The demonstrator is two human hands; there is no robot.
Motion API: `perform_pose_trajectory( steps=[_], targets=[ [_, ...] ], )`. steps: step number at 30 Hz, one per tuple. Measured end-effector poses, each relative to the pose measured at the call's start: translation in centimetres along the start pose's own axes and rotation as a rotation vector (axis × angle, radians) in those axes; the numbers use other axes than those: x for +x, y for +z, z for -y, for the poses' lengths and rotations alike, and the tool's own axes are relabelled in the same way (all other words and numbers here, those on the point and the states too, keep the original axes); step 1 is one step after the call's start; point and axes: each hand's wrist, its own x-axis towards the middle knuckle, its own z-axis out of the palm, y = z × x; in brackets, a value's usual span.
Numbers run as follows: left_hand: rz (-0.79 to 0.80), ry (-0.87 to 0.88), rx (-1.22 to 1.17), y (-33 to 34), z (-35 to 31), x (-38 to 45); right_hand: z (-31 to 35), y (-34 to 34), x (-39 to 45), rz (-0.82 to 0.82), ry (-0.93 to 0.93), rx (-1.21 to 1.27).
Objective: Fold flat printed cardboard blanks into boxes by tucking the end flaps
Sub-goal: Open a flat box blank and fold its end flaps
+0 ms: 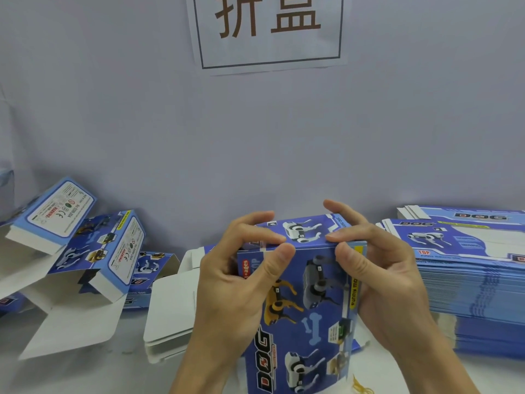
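Box (301,302) in hand, lower centre of frame, stood on end, its lower end running out of the bottom edge, printed dog face toward me. My left hand (241,280) grips its left side, thumb on the front panel just under the top edge, fingers curled over onto the top panel. My right hand (377,268) does the same on the right side, thumb on the front near the yellow strip, fingertips pressed on the top edge. Both hands are grasping the box, holding it square so the upper end flap can seat; I judge the tuck at this end to be nearly home, though the flap's tongue is hidden under my fingers. Just left of the box, lower centre-left, white cardboard (170,308) lies plain side up on the pale worktop (93,371). Further left, mid-left of frame, folded boxes (85,245) lean on one another in a loose heap, some ends open, likely dropped there as done. At right, mid-frame, a tall stack of flat blanks (468,280) sits near my right hand, in easy reach for the next pick. Beyond, a grey wall carries a paper sign (270,32) at top centre.
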Motion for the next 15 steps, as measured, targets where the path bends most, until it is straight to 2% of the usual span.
perform_pose_trajectory(
  steps=[10, 15],
  targets=[
    [0.024, -0.028, -0.002, -0.05, 0.08, -0.06, -0.25, 0.01, -0.04, -0.032, -0.040, 0.019],
    [0.022, -0.005, 0.083, -0.23, 0.15, -0.11, -0.63, 0.42, 0.07, -0.076, -0.107, -0.060]
  ],
)
